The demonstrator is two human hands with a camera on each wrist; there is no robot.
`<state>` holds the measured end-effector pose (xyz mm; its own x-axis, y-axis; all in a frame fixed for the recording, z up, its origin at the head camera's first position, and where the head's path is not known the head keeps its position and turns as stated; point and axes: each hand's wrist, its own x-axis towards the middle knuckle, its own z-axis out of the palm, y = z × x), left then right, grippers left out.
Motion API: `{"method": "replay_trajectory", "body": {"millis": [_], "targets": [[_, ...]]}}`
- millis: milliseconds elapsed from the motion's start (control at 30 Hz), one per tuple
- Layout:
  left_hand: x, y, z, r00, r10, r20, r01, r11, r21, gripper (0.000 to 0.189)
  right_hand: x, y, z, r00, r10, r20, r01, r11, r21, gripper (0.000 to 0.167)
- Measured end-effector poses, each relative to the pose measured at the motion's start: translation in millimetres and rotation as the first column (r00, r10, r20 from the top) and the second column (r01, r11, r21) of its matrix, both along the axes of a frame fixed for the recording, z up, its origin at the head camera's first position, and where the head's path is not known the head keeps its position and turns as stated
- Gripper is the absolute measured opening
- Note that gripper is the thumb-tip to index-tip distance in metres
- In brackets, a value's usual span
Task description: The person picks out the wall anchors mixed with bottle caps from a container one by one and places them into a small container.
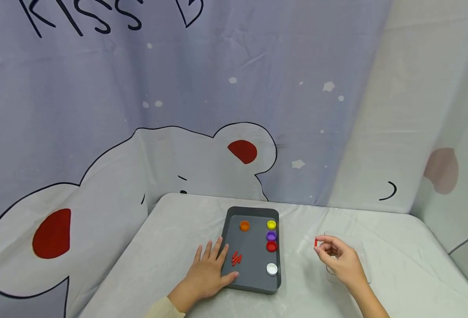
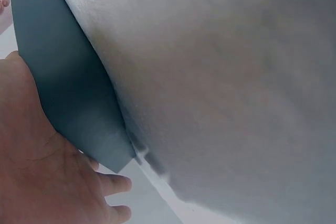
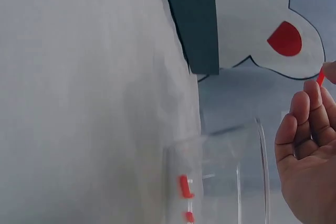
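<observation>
Between thumb and fingertips my right hand [image 1: 340, 259] pinches a small red stick [image 1: 315, 242], held in the air to the right of the grey tray [image 1: 254, 289]. The right wrist view also shows this red stick [image 3: 321, 77] at the fingertips. My left hand [image 1: 208, 274] lies with spread, straight fingers on the tray's left rim, its thumb reaching over the near left corner. Several short red sticks [image 1: 237, 259] lie in the tray near that hand. Below my right hand stands a clear plastic box [image 3: 226, 166] with red pieces [image 3: 185, 187] seen through its wall.
Round caps sit in the tray: orange [image 1: 244, 225] at the far left, then yellow [image 1: 271, 224], purple [image 1: 271, 236], red [image 1: 271, 246] and white [image 1: 271, 269] along the right side. A white cloth [image 1: 190, 221] covers the table. A printed curtain [image 1: 202, 79] hangs behind.
</observation>
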<state>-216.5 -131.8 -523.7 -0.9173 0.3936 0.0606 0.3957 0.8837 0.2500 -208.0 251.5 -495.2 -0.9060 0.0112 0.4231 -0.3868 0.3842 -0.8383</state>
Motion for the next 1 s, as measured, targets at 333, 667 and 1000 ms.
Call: {"method": "replay_trajectory", "body": {"millis": [333,667,1000], "targets": [[1.1,0.8,3.1,0.999,0.011,0.038,-0.009,0.999,-0.035,0.088,13.9,30,5.3,0.994,-0.095,0.051,0.095,0.995,0.014,0.028],[-1.4,-1.0,-6.1,1.0,0.023,0.009,-0.022,0.998,-0.051,0.088,22.9,53,2.4,0.989,-0.139,0.043,0.136,0.989,0.06,0.026],[-0.2,-0.1,-1.7,0.999,0.022,0.041,-0.02,0.999,-0.039,0.088,25.5,66,-0.3,0.982,-0.178,0.067,0.171,0.981,0.091,0.028]]}}
